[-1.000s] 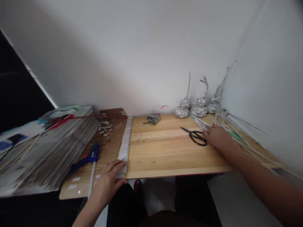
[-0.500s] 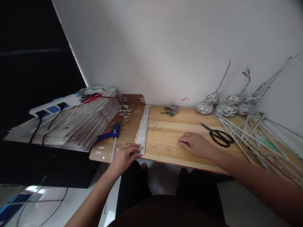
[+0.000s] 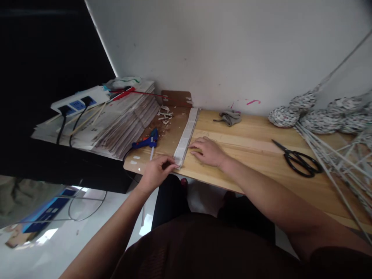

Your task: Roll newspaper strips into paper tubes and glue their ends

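A narrow stack of newspaper strips (image 3: 186, 135) lies lengthwise on the wooden table, running from its front edge toward the wall. At the near end, my left hand (image 3: 158, 170) pinches the corner of the strips between thumb and fingers. Just right of the stack hovers my right hand (image 3: 207, 151), its fingers bent and apart, holding nothing. On the brown board left of the strips rests a blue glue gun (image 3: 147, 140) with a white glue stick in it. Black-handled scissors (image 3: 300, 161) lie off to the right.
A tall pile of newspapers (image 3: 124, 124) at left carries a white power strip (image 3: 80, 101). Paper scraps (image 3: 165, 115) and a grey cloth (image 3: 229, 117) lie near the wall. Woven paper gourd shapes (image 3: 283, 116) and long paper sticks (image 3: 334, 155) occupy the right side.
My right hand has moved left across the table to the strips' right side. The left hand stays at their near end. The view has shifted, moving the table up in the picture.
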`<state>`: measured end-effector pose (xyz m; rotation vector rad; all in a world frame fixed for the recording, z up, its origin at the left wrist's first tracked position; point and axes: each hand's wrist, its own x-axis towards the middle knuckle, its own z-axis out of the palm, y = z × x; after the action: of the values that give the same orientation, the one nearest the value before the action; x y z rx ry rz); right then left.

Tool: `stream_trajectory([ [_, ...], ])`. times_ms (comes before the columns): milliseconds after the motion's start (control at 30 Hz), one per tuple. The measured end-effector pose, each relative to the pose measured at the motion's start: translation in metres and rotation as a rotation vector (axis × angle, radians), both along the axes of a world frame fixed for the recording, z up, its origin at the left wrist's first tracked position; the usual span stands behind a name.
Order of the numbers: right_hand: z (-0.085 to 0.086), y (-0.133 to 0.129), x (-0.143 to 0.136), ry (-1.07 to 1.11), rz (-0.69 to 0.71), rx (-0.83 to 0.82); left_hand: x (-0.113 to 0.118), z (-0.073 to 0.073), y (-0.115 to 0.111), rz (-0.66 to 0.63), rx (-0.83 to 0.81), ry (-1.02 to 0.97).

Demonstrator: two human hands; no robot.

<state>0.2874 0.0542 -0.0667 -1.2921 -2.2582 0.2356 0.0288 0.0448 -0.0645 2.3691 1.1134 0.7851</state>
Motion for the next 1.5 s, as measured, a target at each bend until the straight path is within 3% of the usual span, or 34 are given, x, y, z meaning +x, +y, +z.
stream_trajectory([
  [133,-0.002,0.000,0.006,0.058,0.015,-0.015,-0.001,0.003,0.002,-0.034,0.074,0.068],
  [333,-0.002,0.004,0.010,0.124,0.043,-0.017,0.005,0.008,0.012,-0.083,0.054,0.086],
  [700,-0.004,0.011,0.025,0.170,-0.100,-0.043,0.012,0.014,0.013,-0.118,0.020,0.110],
  [933,-0.003,0.009,0.022,0.287,-0.140,-0.094,0.020,0.026,0.015,0.145,-0.288,-0.099],
  [1033,0.002,0.012,0.030,0.276,-0.203,-0.072,0.024,0.033,0.017,0.080,-0.372,-0.203],
  [1100,0.008,0.016,0.047,0.216,-0.340,-0.016,0.029,0.038,0.021,-0.005,-0.390,-0.208],
  [1233,0.015,0.022,0.096,0.103,-0.787,0.135,0.056,0.049,0.031,-0.142,-0.396,-0.221],
  [1300,0.012,0.023,0.115,0.027,-0.987,0.054,0.078,0.054,0.037,-0.234,-0.419,-0.233],
  [1433,0.003,0.023,0.127,-0.086,-1.046,-0.150,0.143,0.053,0.060,-0.413,-0.352,-0.066],
  [1500,0.001,0.023,0.127,-0.091,-1.041,-0.158,0.183,0.048,0.080,-0.386,-0.210,0.055],
])
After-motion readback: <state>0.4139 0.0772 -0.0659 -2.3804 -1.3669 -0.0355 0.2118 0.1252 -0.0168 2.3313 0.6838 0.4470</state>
